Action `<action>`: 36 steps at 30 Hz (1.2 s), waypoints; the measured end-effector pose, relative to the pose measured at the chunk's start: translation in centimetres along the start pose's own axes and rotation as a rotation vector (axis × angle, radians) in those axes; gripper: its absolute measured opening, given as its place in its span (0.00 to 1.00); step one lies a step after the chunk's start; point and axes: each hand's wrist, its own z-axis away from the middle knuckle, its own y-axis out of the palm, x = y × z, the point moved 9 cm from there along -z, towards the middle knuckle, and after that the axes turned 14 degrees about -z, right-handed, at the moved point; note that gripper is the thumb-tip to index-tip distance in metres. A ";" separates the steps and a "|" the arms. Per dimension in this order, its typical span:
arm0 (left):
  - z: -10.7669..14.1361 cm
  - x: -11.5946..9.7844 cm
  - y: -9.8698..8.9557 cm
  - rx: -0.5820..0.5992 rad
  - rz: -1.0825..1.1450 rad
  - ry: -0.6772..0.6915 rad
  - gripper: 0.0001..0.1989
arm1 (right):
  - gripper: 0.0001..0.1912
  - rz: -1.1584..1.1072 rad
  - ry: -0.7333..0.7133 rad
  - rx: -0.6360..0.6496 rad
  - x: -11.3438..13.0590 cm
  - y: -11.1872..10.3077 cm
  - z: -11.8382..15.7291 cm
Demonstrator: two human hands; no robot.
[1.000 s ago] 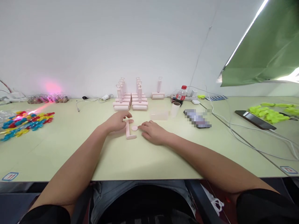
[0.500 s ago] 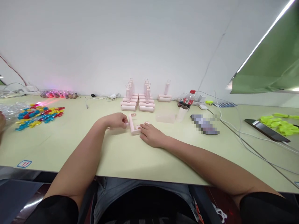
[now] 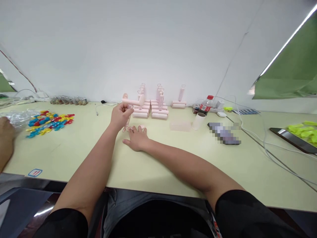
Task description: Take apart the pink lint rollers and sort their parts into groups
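Note:
My left hand [image 3: 120, 115] is raised over the table with its fingers closed round a pink lint roller frame [image 3: 133, 101], a bar with an end piece at each side. Just below and to the right, my right hand [image 3: 137, 139] lies low over the tabletop with fingers stretched and apart. Its fingertips touch small pale pink parts [image 3: 142, 127], partly covered by the fingers. Behind both hands stand several pink lint rollers [image 3: 159, 114] in two rows, their handles upright. One more lint roller [image 3: 178, 104] stands apart to their right.
A translucent pink cover [image 3: 180, 126], a white tube [image 3: 198, 121], a cola bottle [image 3: 206, 105] and a blurred phone [image 3: 224, 133] are on the right, near loose cables [image 3: 264, 145]. Colourful plastic pieces [image 3: 49, 122] lie left, beside another person's hand [image 3: 5, 142].
My left hand has risen, lifting the lint roller frame off the table. My right hand has slid left. The view has shifted slightly, and coloured lights at the back left have gone dark.

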 end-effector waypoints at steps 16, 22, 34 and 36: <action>2.0 -2.2 2.9 0.142 0.110 0.029 0.09 | 0.29 -0.248 -0.151 -0.174 -0.7 -4.1 2.7; 5.5 -4.0 8.1 0.355 0.124 0.042 0.15 | 0.39 -1.162 0.058 -0.273 -9.1 -7.2 9.2; 9.0 -7.0 9.6 0.392 -0.156 0.413 0.12 | 0.14 -1.459 0.137 -0.313 -12.8 -8.2 12.0; 8.1 -7.0 8.5 0.290 -0.203 0.442 0.11 | 0.14 -1.349 0.165 -0.219 -12.8 -8.1 12.1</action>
